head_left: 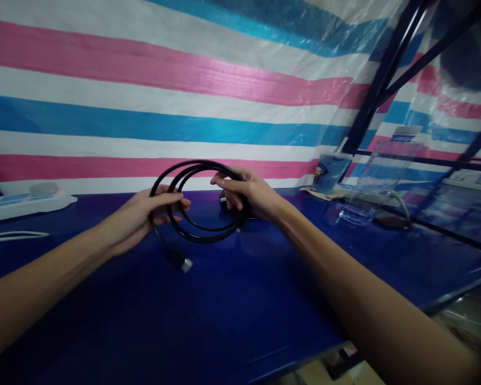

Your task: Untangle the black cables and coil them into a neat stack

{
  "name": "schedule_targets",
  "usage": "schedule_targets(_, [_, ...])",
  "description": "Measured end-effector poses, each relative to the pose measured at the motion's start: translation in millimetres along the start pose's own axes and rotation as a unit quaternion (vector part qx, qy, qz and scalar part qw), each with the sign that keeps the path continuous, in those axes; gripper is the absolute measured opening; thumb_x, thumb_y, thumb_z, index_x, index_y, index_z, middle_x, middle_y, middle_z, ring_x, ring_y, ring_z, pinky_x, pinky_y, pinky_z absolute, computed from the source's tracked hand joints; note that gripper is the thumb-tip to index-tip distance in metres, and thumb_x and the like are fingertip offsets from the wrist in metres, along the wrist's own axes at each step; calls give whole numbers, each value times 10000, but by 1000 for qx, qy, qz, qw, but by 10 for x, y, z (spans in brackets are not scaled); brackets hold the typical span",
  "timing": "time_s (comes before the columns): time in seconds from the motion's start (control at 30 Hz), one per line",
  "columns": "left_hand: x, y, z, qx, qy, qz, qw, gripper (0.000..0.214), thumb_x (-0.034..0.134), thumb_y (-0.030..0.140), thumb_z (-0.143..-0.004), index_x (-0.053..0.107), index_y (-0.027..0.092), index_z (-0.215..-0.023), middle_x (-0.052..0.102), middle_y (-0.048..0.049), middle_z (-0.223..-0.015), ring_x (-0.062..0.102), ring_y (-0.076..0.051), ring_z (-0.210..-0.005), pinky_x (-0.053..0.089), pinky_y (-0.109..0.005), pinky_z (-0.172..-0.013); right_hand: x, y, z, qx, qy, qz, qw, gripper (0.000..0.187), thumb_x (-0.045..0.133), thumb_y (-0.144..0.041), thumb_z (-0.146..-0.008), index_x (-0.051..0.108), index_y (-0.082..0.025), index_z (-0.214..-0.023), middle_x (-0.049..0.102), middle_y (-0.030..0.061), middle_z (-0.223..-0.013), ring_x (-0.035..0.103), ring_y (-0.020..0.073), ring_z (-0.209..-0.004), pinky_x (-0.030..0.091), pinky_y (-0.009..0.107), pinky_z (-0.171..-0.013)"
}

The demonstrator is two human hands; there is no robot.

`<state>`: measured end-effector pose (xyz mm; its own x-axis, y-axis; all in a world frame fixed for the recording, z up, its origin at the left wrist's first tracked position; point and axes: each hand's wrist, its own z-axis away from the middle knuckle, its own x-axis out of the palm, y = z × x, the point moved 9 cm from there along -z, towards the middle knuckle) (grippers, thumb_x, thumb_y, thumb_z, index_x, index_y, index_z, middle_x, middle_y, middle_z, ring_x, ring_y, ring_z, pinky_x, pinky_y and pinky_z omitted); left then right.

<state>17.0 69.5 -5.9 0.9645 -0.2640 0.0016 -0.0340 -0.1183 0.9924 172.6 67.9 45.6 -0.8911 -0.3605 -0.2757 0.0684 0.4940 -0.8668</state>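
A black cable [200, 234] is wound into a round coil of a few loops and held up just above the blue table [232, 310]. My left hand [144, 216] is closed on the coil's left side. My right hand [250, 193] is closed on its right side, fingers wrapped over the loops. One end of the cable hangs down from the left, ending in a plug with a metal tip [183, 263] close to the tabletop. A second small connector [223, 200] shows by my right fingers.
A white power strip [28, 202] lies at the far left, with a white cord [12, 236] in front of it. A clear plastic bottle [379, 176] and a small printed cup [329, 172] stand at the right. A dark metal frame [379, 75] rises there. A striped tarp backs the table.
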Motion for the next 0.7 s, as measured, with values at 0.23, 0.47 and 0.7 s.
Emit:
schedule_targets(0.23, [18,264,139,101,113,39,988,219,747,247,-685,562,192,-789,340,112,-408,223,-22,-293,197,-186,-325,290,89,75,55,-70,-76,993,300,690,-384,-763,641,-133,-921,467,-68,-494,465,78,-458,419,231,-493])
schedule_targets(0.47, [-158,-6,54,-14,154,145,977,321,678,253,-739,398,185,-598,238,94,-415,273,-39,-353,297,-179,-356,331,203,-6,63,-18,-110,992,309,641,-435,-802,615,-139,-888,557,-13,-589,590,119,-601,444,227,-561])
schedule_targets(0.7, [-536,542,137,101,203,187,956,276,517,44,-746,347,184,-579,199,82,-402,125,-44,-346,170,-171,-288,305,326,14,84,54,-178,979,271,620,-343,-808,583,-164,-1009,622,101,-1066,601,154,-893,498,266,-764])
